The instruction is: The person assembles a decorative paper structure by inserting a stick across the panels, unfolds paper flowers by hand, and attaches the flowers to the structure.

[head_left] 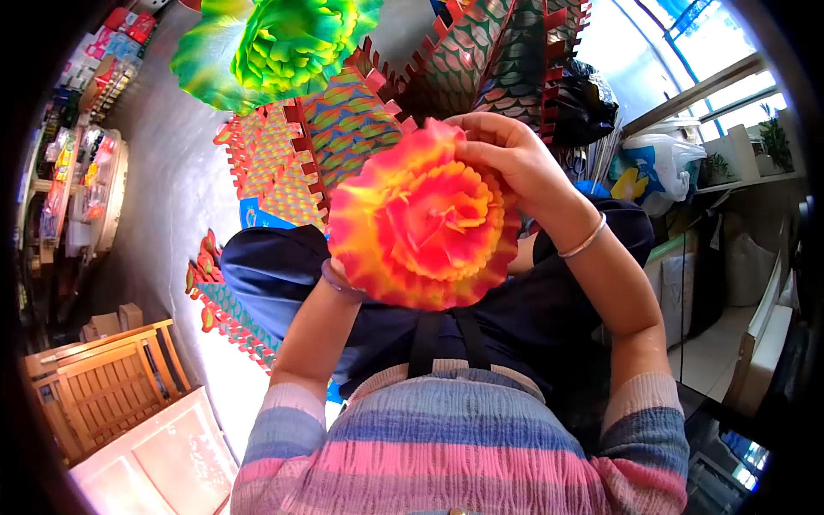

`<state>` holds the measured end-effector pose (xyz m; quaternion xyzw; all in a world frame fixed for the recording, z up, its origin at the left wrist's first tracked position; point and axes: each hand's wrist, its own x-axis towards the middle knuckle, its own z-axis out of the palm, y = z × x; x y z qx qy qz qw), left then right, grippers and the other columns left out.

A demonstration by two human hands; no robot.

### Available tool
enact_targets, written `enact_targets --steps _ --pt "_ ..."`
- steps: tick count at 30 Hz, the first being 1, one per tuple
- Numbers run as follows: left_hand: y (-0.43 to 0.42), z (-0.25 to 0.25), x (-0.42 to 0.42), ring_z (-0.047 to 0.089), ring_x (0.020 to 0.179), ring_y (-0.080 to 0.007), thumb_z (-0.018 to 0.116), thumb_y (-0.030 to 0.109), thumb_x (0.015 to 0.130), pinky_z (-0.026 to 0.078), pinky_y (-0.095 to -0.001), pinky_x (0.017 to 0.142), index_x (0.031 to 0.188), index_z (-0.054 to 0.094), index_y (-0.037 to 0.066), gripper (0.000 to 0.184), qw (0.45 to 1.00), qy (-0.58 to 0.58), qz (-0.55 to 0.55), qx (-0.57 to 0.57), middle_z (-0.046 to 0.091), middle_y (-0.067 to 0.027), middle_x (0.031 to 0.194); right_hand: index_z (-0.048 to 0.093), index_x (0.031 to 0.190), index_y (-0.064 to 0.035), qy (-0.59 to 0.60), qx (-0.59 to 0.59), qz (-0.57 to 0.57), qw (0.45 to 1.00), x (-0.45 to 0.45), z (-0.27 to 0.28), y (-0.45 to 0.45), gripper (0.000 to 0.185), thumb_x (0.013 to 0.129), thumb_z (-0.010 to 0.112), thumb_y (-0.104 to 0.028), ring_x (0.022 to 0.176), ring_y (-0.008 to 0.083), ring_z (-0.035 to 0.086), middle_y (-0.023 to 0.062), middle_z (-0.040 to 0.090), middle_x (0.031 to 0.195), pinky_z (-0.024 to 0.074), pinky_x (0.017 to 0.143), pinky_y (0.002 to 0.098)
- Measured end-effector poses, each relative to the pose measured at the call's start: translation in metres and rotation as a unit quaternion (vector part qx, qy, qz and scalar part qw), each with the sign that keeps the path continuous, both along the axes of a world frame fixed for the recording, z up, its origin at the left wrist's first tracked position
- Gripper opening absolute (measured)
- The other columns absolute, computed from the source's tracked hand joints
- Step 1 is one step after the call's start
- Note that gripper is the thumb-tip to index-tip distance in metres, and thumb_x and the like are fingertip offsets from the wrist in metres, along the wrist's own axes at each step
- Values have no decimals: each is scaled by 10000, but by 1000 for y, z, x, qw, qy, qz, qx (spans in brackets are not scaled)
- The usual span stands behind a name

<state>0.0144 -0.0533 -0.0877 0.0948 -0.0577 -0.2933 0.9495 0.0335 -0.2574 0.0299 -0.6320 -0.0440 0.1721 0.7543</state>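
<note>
A large artificial flower [429, 227], pink-red with yellow-orange ruffled petals, faces up over my lap. My right hand [511, 163] pinches its upper right petal edge between thumb and fingers. Only a sliver of my left hand [337, 268] shows at the flower's lower left edge; the blossom hides its fingers behind it. A second artificial flower [296, 47], green and yellow, lies beyond at the top left. Colourful scale-patterned panels [356, 129] with red toothed edges spread out past my knees.
On the left stand shelves [64, 184] of packaged goods and a folded wooden chair [112, 386]. A scale-patterned strip [236, 313] lies by my left knee. Black plastic bags [584, 107] and a white plastic bag [661, 167] sit at the right, near a window ledge with plants [772, 142].
</note>
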Motion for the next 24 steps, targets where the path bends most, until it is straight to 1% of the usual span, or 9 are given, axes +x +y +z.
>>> enact_targets --steps 4,9,12,17,20,21,22,23,24 --pt "3 -6 -2 383 1281 -293 325 385 982 334 -456 1055 1406 289 103 510 1000 16 10 -13 347 -120 1426 591 1099 31 119 88 -92 985 -1 -28 -7 263 920 519 -147 836 121 631 76 651 966 503 744 246" --pt "-9 -17 2 375 1286 -295 320 391 983 338 -464 1050 1406 287 102 513 999 23 12 -35 338 -116 1432 581 1148 -18 24 227 2 974 -27 -52 -7 312 838 609 -41 945 132 607 69 635 1078 479 839 269" --pt "-21 -12 4 386 1278 -290 319 395 983 350 -462 1041 1399 304 103 508 1000 13 -1 -27 357 -109 1423 548 1197 -43 -179 82 29 980 -22 -81 -4 363 843 622 -72 1039 165 566 66 586 1186 449 903 306" --pt "-31 13 16 446 1234 -242 413 329 970 387 -409 1020 1374 353 84 477 994 -65 -15 91 407 -99 1391 528 1219 -52 -220 22 54 974 1 -139 -35 398 839 635 -95 1076 193 550 70 558 1230 434 925 326" --pt "-33 37 28 483 1189 -212 486 263 949 424 -371 985 1350 388 69 455 971 -120 11 207 444 -101 1352 548 1175 -46 -523 -328 29 786 -2 -54 -57 360 835 638 -125 1050 221 570 73 594 1174 443 906 336" --pt "-37 47 35 507 1157 -196 500 243 945 440 -354 964 1328 420 60 432 972 -105 -9 208 476 -92 1319 559 1158 -45 -524 -317 47 789 4 -42 -61 345 831 637 -122 1023 221 584 76 605 1154 453 888 338" --pt "-40 59 41 531 1125 -180 513 222 941 456 -336 943 1306 451 50 409 973 -90 -28 211 509 -82 1286 573 1120 -40 -455 -256 39 852 11 -39 -68 305 827 629 -104 974 235 599 79 618 1109 468 854 332" --pt "-45 74 47 548 1080 -158 525 202 934 466 -315 915 1270 485 37 376 958 -145 -34 243 541 -66 1226 585 1062 -22 -185 -54 49 980 15 -25 -71 251 821 620 -85 914 233 610 67 629 1049 483 803 319" --pt "-53 94 51 564 1035 -137 538 182 928 476 -293 886 1233 519 23 345 940 -200 -38 275 574 -51 1166 597 1003 -5 85 194 -66 975 19 -12 -73 199 815 612 -66 854 231 622 54 640 990 497 752 307"
